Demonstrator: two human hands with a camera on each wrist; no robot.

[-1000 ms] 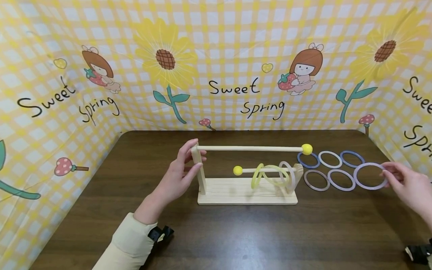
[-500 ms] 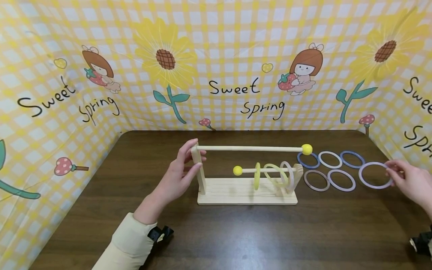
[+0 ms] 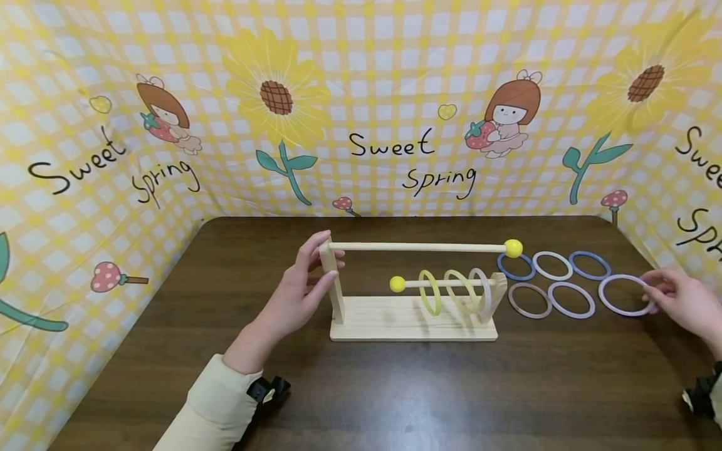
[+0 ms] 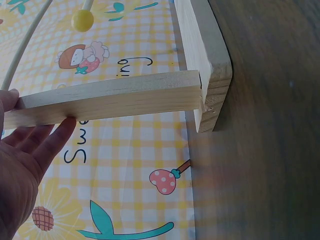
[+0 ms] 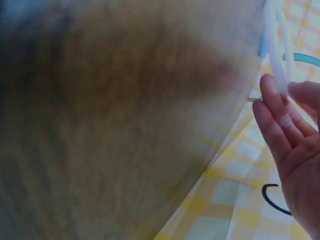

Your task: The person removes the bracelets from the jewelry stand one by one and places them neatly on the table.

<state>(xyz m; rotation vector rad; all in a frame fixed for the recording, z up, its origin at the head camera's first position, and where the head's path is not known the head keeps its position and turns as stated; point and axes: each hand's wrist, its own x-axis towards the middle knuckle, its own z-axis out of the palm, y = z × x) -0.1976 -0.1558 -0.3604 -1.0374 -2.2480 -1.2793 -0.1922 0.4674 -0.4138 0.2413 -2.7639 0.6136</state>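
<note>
My left hand [image 3: 293, 291] grips the tall left post [image 3: 334, 282] of a wooden ring stand [image 3: 412, 329], thumb in front and fingers behind. From that post a long upper rod [image 3: 417, 247] runs right to a yellow ball [image 3: 513, 248]. On the lower rod [image 3: 414, 284] hang two yellow rings, one of them a near yellow ring [image 3: 423, 294], and a pale ring [image 3: 487, 300] by the short right post [image 3: 499, 291]. At the right, my right hand [image 3: 685, 297] pinches the edge of a lilac ring [image 3: 603, 307], also seen between thumb and fingers in the right wrist view.
Right of the stand, several rings lie in two rows on the dark wooden table [image 3: 406, 401], among them a blue ring [image 3: 589, 277], a white ring [image 3: 553, 279] and a mauve ring [image 3: 530, 316]. A yellow checked cloth [image 3: 395, 81] rises behind the table.
My right hand has drawn the lilac ring slightly right, apart from the ring beside it, and lowered it a little. The yellow rings on the lower rod have swung. The left hand stays put.
</note>
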